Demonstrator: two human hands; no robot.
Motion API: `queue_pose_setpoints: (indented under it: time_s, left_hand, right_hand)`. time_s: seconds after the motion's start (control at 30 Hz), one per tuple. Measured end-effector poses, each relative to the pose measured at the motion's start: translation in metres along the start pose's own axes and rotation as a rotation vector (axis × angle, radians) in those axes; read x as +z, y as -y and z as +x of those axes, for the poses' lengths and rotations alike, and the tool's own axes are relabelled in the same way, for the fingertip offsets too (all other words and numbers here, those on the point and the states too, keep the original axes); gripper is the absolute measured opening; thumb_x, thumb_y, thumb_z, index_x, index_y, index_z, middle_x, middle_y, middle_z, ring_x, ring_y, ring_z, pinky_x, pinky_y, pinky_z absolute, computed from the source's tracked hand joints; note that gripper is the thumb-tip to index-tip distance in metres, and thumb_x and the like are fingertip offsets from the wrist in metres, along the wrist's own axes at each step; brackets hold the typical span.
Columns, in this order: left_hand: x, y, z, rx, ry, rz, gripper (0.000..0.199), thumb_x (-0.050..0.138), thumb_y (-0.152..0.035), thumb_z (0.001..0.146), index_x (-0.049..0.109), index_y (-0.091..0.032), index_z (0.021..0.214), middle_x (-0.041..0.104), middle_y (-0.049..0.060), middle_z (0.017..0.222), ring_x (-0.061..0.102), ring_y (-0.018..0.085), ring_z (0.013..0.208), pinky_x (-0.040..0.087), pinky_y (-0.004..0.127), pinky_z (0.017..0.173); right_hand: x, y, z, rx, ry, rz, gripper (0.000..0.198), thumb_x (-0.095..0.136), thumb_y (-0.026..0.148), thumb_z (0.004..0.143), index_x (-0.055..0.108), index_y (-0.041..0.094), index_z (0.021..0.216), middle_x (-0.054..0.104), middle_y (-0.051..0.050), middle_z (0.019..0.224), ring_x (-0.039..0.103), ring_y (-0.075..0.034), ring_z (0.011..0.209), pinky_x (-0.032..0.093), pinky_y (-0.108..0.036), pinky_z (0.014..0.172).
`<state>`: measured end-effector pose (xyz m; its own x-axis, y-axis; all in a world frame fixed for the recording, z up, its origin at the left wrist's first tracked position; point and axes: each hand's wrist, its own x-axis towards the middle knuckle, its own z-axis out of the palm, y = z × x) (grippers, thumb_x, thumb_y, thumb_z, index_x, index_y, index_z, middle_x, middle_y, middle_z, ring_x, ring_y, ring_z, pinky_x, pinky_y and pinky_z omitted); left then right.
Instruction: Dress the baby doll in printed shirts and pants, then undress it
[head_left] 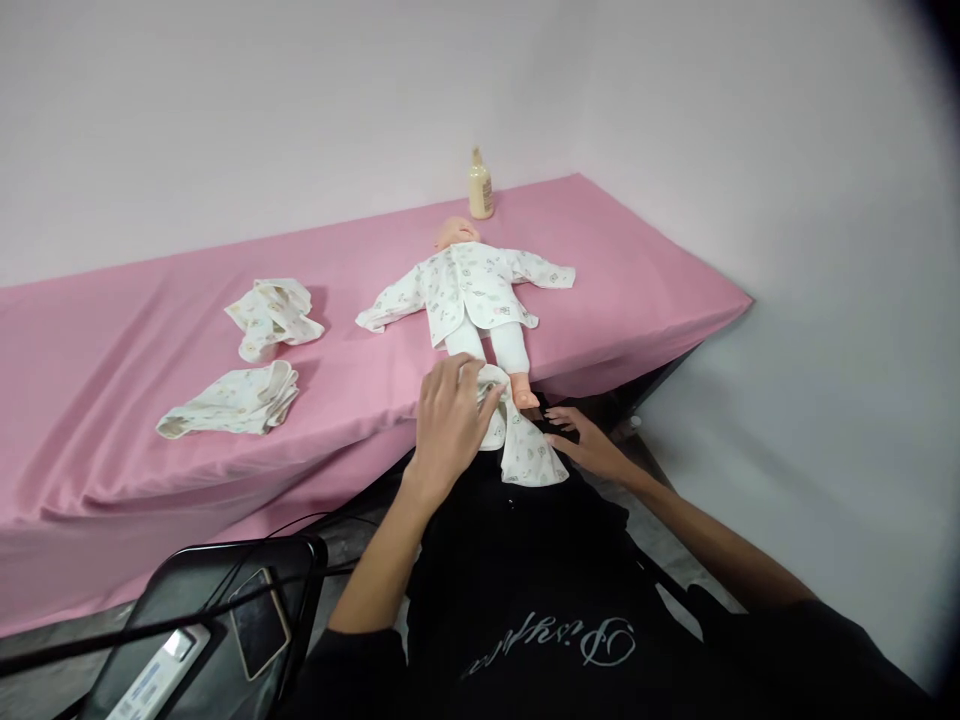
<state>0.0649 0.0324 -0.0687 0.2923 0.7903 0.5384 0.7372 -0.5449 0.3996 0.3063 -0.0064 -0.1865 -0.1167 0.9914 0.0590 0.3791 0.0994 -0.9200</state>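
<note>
At the table's near edge, the left hand (pixel 450 415) grips printed trousers (pixel 517 440) at the doll's (pixel 476 300) feet; the right hand (pixel 589 440) lies open beside them.

Matt pink cloth (pixel 150 330) under a smooth plastic doll (pixel 457 232).

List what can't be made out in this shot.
- Doll's left foot, head view: covered by the left hand and the printed cloth.
- Left-hand grip on the cloth: palm faces away.
- Right hand fingertips: partly behind the cloth's edge.
- Bottle label: too small to read.
- Phone and the device beside it: cut off by the bottom edge.
</note>
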Motion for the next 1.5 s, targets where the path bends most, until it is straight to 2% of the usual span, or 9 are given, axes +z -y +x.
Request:
queue_pose_setpoints:
  time_s: [0.1, 0.2, 0.37, 0.7, 0.9, 1.0, 1.13, 1.27, 1.5]
  left_hand:
    - [0.013, 0.007, 0.026, 0.177, 0.223, 0.173, 0.032, 0.063, -0.031, 0.092, 0.060, -0.018, 0.120, 0.058, 0.017, 0.126, 0.050, 0.035, 0.118, 0.038, 0.047, 0.099]
    - [0.023, 0.017, 0.035, 0.271, 0.329, 0.271, 0.025, 0.058, -0.030, 0.094, 0.063, -0.017, 0.115, 0.059, 0.017, 0.119, 0.051, 0.034, 0.110, 0.040, 0.046, 0.093]
    - [0.022, 0.027, 0.042, 0.333, 0.336, 0.330, 0.025, 0.042, -0.029, 0.101, 0.063, -0.016, 0.101, 0.062, 0.015, 0.101, 0.052, 0.030, 0.099, 0.040, 0.044, 0.087]
    - [-0.007, 0.039, 0.076, -0.036, 0.436, -0.098, 0.026, 0.035, -0.043, 0.103, 0.045, -0.021, 0.096, 0.057, 0.003, 0.085, 0.053, 0.018, 0.075, 0.040, 0.031, 0.069]
    - [-0.025, 0.036, 0.095, -0.181, 0.586, -0.198, 0.033, 0.036, -0.051, 0.100, 0.041, -0.021, 0.088, 0.048, 0.000, 0.079, 0.045, 0.014, 0.068, 0.035, 0.028, 0.061]
    - [-0.031, 0.038, 0.106, -0.245, 0.751, -0.224, 0.040, 0.043, -0.060, 0.094, 0.045, -0.021, 0.086, 0.050, 0.001, 0.081, 0.046, 0.015, 0.070, 0.035, 0.028, 0.061]
    - [-0.035, 0.038, 0.126, -0.266, 0.934, -0.175, 0.045, 0.057, -0.065, 0.085, 0.056, -0.020, 0.083, 0.056, 0.004, 0.084, 0.049, 0.016, 0.071, 0.035, 0.028, 0.063]
    - [-0.030, 0.030, 0.141, -0.190, 1.093, 0.037, 0.050, 0.067, -0.058, 0.079, 0.044, -0.019, 0.058, 0.041, 0.001, 0.060, 0.030, 0.012, 0.053, 0.022, 0.030, 0.054]
    - [-0.033, 0.016, 0.147, -0.041, 1.091, -0.136, 0.029, 0.068, -0.044, 0.079, 0.056, -0.019, 0.071, 0.049, 0.001, 0.069, 0.038, 0.012, 0.059, 0.025, 0.029, 0.055]
  right_hand:
    - [0.014, -0.018, 0.011, 0.018, 0.221, 0.047, 0.075, 0.074, 0.047, 0.081, 0.043, 0.023, 0.145, 0.047, -0.015, 0.151, 0.047, -0.030, 0.137, 0.039, -0.050, 0.112]
    - [0.025, -0.018, 0.025, -0.012, 0.244, -0.028, 0.078, 0.077, 0.047, 0.078, 0.045, 0.023, 0.146, 0.047, -0.014, 0.151, 0.045, -0.033, 0.138, 0.034, -0.053, 0.113]
    - [0.027, -0.003, 0.034, 0.034, 0.255, -0.010, 0.032, 0.059, 0.045, 0.091, 0.065, 0.015, 0.097, 0.066, -0.005, 0.090, 0.061, -0.022, 0.083, 0.048, -0.036, 0.075]
    - [-0.010, 0.056, 0.001, -0.267, -0.042, 0.059, 0.032, 0.053, 0.039, 0.098, 0.049, 0.019, 0.073, 0.046, 0.001, 0.079, 0.043, -0.014, 0.072, 0.036, -0.030, 0.069]
    - [-0.010, 0.068, 0.005, -0.193, -0.179, 0.235, 0.032, 0.048, 0.039, 0.102, 0.046, 0.021, 0.075, 0.040, 0.003, 0.072, 0.040, -0.012, 0.065, 0.035, -0.028, 0.060]
    - [-0.008, 0.067, 0.008, -0.314, -0.166, 0.089, 0.026, 0.047, 0.035, 0.103, 0.053, 0.020, 0.081, 0.052, 0.000, 0.079, 0.049, -0.014, 0.071, 0.042, -0.029, 0.066]
    - [-0.003, 0.065, 0.008, -0.657, -0.075, -0.415, 0.019, 0.051, 0.028, 0.100, 0.064, 0.019, 0.089, 0.065, -0.009, 0.106, 0.059, -0.020, 0.092, 0.047, -0.036, 0.082]
    - [0.004, 0.065, 0.005, -0.811, 0.022, -0.711, 0.017, 0.056, 0.028, 0.099, 0.069, 0.020, 0.091, 0.066, -0.010, 0.120, 0.059, -0.025, 0.108, 0.047, -0.040, 0.091]
    - [-0.019, 0.083, 0.031, -0.651, -0.006, -0.170, 0.020, 0.052, 0.030, 0.100, 0.070, 0.022, 0.105, 0.069, -0.009, 0.114, 0.063, -0.022, 0.110, 0.051, -0.040, 0.097]
